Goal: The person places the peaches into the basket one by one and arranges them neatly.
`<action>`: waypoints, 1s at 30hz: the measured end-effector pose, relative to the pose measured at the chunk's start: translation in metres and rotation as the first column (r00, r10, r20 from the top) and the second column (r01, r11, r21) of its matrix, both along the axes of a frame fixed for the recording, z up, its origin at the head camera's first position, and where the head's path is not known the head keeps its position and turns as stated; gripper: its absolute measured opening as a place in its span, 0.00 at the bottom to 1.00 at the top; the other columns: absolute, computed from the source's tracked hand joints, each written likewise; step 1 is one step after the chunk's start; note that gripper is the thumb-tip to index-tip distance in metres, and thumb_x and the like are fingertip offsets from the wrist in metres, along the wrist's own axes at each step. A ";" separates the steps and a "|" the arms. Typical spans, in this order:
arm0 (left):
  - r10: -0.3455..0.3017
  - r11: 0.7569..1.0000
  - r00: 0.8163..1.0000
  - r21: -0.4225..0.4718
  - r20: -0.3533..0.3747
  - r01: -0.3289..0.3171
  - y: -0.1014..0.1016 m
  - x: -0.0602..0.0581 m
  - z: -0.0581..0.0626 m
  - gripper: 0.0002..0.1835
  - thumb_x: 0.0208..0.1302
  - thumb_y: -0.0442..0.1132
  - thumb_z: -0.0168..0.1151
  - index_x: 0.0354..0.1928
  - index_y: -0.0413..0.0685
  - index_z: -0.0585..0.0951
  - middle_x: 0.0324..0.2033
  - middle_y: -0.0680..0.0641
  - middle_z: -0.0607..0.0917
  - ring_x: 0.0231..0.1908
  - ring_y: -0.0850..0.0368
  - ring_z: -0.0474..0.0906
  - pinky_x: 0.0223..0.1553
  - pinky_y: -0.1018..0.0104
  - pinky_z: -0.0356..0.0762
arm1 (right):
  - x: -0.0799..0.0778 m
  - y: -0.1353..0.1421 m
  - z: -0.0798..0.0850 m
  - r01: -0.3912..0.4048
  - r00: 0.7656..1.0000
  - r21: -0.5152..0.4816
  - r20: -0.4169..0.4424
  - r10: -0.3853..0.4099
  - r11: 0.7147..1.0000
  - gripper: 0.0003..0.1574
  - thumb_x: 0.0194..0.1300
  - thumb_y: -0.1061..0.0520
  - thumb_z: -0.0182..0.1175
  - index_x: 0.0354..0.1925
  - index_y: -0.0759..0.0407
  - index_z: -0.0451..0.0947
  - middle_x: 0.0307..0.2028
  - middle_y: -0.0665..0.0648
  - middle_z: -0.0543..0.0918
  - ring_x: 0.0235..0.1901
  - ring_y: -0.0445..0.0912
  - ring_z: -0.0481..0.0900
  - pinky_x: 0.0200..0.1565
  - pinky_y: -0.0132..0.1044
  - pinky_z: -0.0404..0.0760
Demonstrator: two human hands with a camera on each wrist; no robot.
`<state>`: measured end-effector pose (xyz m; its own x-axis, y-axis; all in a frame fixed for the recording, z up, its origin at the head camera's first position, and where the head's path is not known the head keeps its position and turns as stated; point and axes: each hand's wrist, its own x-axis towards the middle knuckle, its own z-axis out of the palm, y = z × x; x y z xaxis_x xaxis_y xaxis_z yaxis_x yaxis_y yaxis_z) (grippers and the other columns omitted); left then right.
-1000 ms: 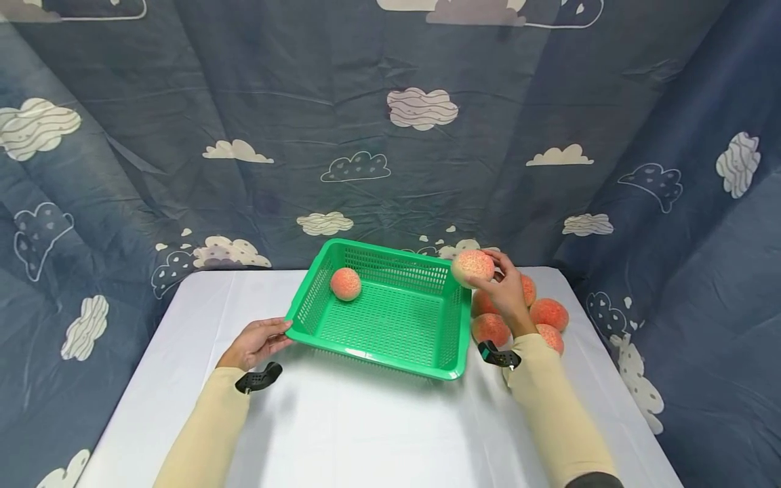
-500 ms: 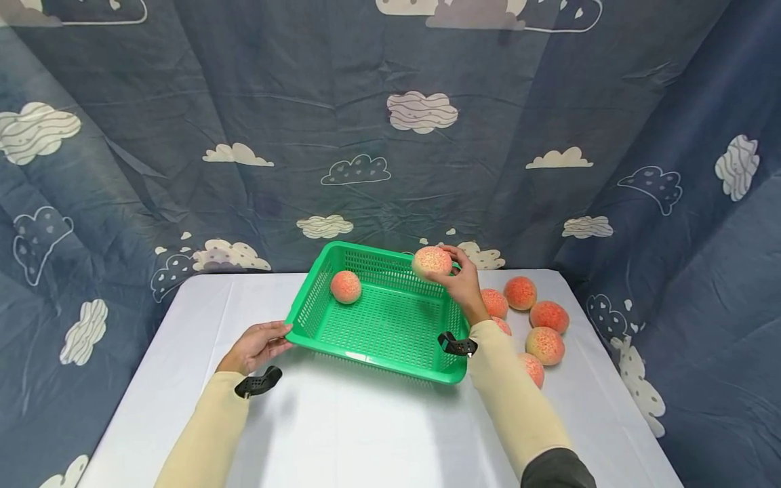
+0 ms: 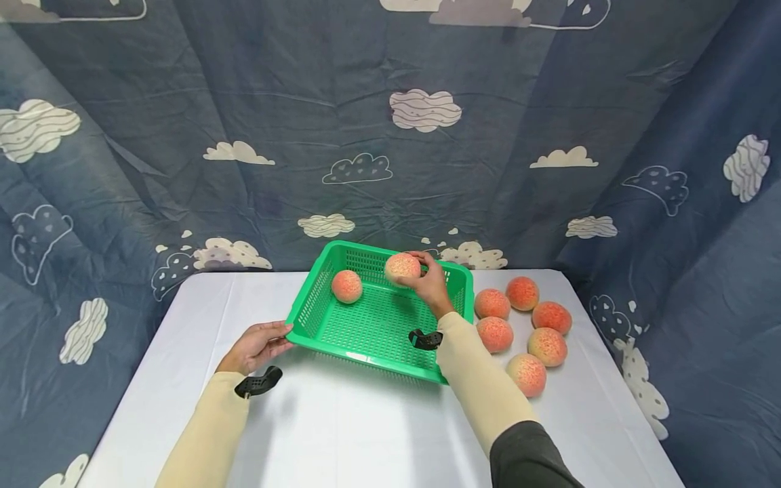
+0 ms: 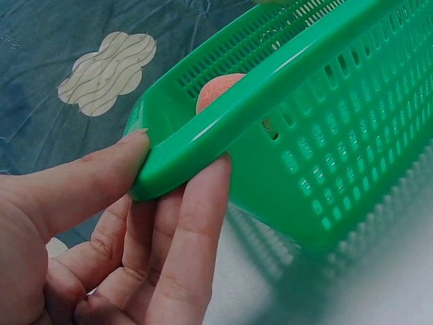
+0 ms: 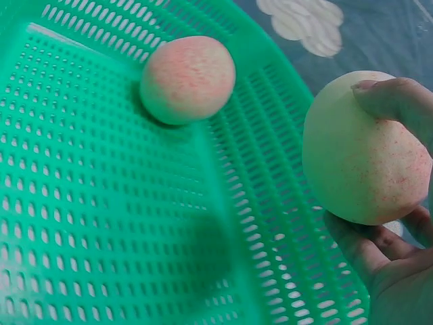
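Note:
A green plastic basket (image 3: 366, 359) with slotted walls stands on the table, turned slightly. My left hand (image 3: 259, 346) pinches its near-left rim corner, thumb on top and fingers below, as the left wrist view shows. Over the basket's far side, my right hand (image 3: 432, 285) holds a peach (image 3: 403, 268) between thumb and fingers. The right wrist view shows that held peach (image 5: 365, 152) pale with pink speckles, above the slotted wall. Another peach (image 3: 347, 287) lies inside, at the basket's far left.
Several more peaches (image 3: 495, 334) lie loose on the white table (image 3: 366, 440), right of the basket. Behind the table hangs a dark blue curtain (image 3: 342, 81) with cloud prints, close to the basket's far edge.
My right hand has carried the peach leftward from beyond the basket's right rim to over its far middle. My left hand and the basket have hardly moved.

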<state>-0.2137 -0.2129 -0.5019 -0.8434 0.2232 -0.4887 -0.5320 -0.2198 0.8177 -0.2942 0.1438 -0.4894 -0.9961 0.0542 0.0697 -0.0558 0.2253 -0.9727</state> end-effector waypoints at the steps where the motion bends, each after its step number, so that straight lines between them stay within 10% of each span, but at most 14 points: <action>1: 0.000 1.000 1.000 0.002 -0.002 0.000 0.000 0.000 0.000 0.16 0.70 0.30 0.55 0.57 0.29 0.70 0.33 0.47 0.83 0.34 0.60 0.82 0.48 0.66 0.84 | -0.002 -0.003 -0.002 0.001 1.000 0.001 -0.001 -0.001 1.000 0.40 0.51 0.65 0.73 0.61 0.58 0.70 0.57 0.64 0.70 0.52 0.58 0.76 0.51 0.51 0.82; 30: 0.021 1.000 1.000 -0.005 -0.011 -0.021 0.000 -0.004 -0.005 0.19 0.70 0.28 0.54 0.59 0.25 0.67 0.32 0.48 0.83 0.33 0.60 0.82 0.42 0.70 0.85 | -0.008 -0.052 -0.056 0.062 0.988 0.212 0.128 -0.090 0.975 0.40 0.49 0.63 0.75 0.60 0.57 0.73 0.57 0.63 0.75 0.57 0.59 0.73 0.55 0.55 0.78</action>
